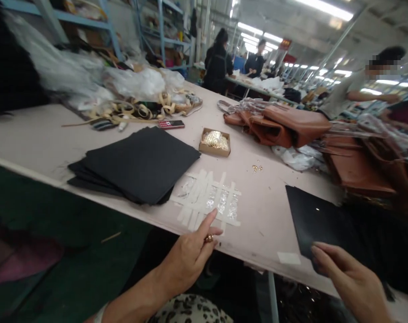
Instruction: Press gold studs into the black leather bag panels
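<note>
Right hand (350, 273) pinching a flat black sheet's (311, 220) edge, off to the right of that clear patch with white tape strips (212, 197). Left hand's (190, 253) fingers are apart, index at the patch. Just past it, a little open brown cardboard box (214, 151), pretty much heaped with shiny gold-coloured bits (216, 141).

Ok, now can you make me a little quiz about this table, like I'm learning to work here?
1. True or false: the small box holds shiny gold bits.
2. Which hand touches the black sheet lying apart from the black stack? A) left B) right
3. Fill in the colour: the bags are ____.

Key: 1. True. 2. B, the right hand. 3. Brown.
</note>
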`<action>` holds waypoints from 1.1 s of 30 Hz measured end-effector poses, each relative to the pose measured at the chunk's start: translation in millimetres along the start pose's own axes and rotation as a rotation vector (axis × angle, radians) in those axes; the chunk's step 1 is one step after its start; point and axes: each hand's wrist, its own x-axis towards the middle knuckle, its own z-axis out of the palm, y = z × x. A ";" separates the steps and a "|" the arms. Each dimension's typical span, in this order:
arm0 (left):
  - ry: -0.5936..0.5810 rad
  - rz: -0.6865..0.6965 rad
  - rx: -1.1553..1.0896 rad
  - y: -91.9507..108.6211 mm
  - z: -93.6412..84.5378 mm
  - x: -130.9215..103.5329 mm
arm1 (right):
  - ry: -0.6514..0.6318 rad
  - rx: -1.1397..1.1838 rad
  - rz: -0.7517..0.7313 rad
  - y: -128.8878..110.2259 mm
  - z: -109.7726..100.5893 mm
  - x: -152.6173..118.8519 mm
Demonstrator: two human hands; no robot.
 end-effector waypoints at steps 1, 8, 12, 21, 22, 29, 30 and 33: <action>0.008 0.016 0.031 0.3 0.2 -0.7 | -0.076 0.042 -0.080 -24.7 19.0 -9.9; -0.010 0.069 0.138 4.2 -10.2 -6.0 | -0.507 0.254 -0.954 -163.4 120.6 -53.9; -0.085 0.020 0.129 0.2 -22.0 -15.1 | -0.635 0.271 -1.162 -183.7 139.7 -51.9; 0.105 -0.173 -0.224 -21.0 -46.8 -43.1 | -0.821 0.232 -1.027 -213.9 186.3 -39.5; 0.177 -0.264 -0.356 -22.8 -52.5 -45.1 | -0.795 0.217 -0.968 -222.1 193.9 -34.6; 0.607 -0.616 -0.721 -46.5 -97.6 -56.4 | -0.472 0.189 -1.002 -311.6 277.7 13.3; 0.650 -0.623 -0.724 -50.0 -101.6 -57.9 | -0.455 0.164 -1.041 -323.4 290.3 18.0; 0.733 -0.633 -0.739 -57.9 -108.5 -61.1 | -0.444 0.039 -1.138 -344.4 317.2 24.3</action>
